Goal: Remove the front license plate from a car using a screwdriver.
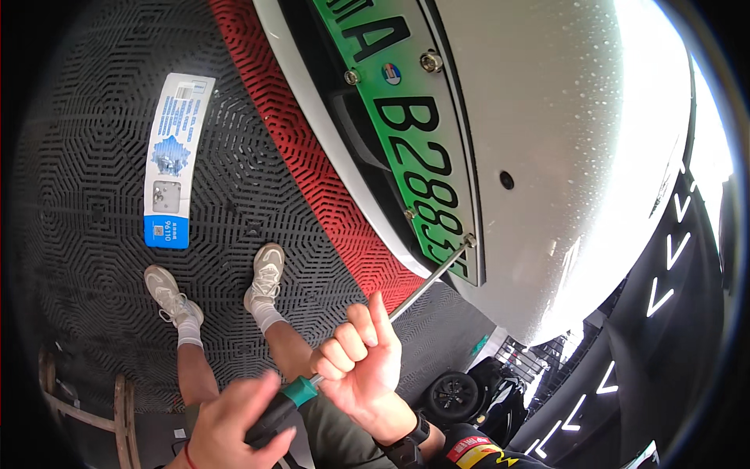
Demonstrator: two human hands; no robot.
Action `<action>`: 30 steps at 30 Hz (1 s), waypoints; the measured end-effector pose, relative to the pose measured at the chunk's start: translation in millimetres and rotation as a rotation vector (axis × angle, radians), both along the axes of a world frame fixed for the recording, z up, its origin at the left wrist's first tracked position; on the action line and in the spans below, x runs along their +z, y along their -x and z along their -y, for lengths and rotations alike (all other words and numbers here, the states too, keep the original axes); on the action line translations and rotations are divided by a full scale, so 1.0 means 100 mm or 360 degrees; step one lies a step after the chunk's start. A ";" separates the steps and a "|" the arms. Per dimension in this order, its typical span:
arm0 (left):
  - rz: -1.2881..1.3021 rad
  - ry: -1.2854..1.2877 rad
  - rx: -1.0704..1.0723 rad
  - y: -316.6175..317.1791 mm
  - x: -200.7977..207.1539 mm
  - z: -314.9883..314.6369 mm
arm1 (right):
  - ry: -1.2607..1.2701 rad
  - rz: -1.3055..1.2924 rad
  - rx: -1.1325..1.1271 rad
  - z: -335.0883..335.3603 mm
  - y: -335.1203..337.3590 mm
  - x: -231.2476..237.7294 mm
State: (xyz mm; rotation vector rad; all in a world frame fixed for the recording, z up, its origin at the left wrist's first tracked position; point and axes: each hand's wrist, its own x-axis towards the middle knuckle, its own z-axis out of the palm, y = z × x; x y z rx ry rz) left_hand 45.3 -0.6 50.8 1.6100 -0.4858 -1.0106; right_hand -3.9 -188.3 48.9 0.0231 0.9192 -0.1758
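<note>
A long screwdriver (426, 292) with a green and black handle slants up to the right. Its tip meets a screw (469, 240) at the corner of a green licence plate (402, 148) on a white car. My left hand (226, 422), somewhat blurred, has thumb and fingers around the handle. Farther up the shaft, my right hand (363, 363) is closed, fingers curled and thumb stretched along it. Two larger screws, one by the plate's upper edge (430, 62) and one by its lower edge (352, 76), sit farther along, and a smaller screw (410, 213) shows nearer.
White bodywork (539, 156) with water drops curves away on the right. A long white and blue printed card (170, 156) lies on the black grid floor (78, 195), crossed by a red strip (312, 176). Another vehicle's wheel (454, 395) shows behind. A wooden frame (121, 414) stands lower left.
</note>
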 end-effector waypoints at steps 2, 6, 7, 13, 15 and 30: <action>-0.1657 0.0174 0.0524 0.00 0.07 -0.02 | -0.0006 0.0027 0.0002 0.02 0.03 -0.01; -0.2635 0.0460 0.0465 0.01 -0.10 -0.05 | -0.0074 0.0069 -0.0006 0.04 0.09 -0.02; -0.2632 0.0454 0.0461 0.02 -0.09 -0.06 | -0.0118 0.0079 -0.0009 0.03 0.09 -0.02; -0.0470 0.0177 0.0058 0.03 0.14 0.07 | -0.0206 0.0218 -0.0052 0.02 0.16 0.01; -0.0240 0.0171 0.0060 0.13 0.10 0.09 | -0.0178 0.0121 0.0022 0.03 0.16 0.02; -0.0829 0.0433 0.0126 0.33 -0.22 -0.06 | 0.0224 -0.0211 0.0175 0.01 0.16 0.04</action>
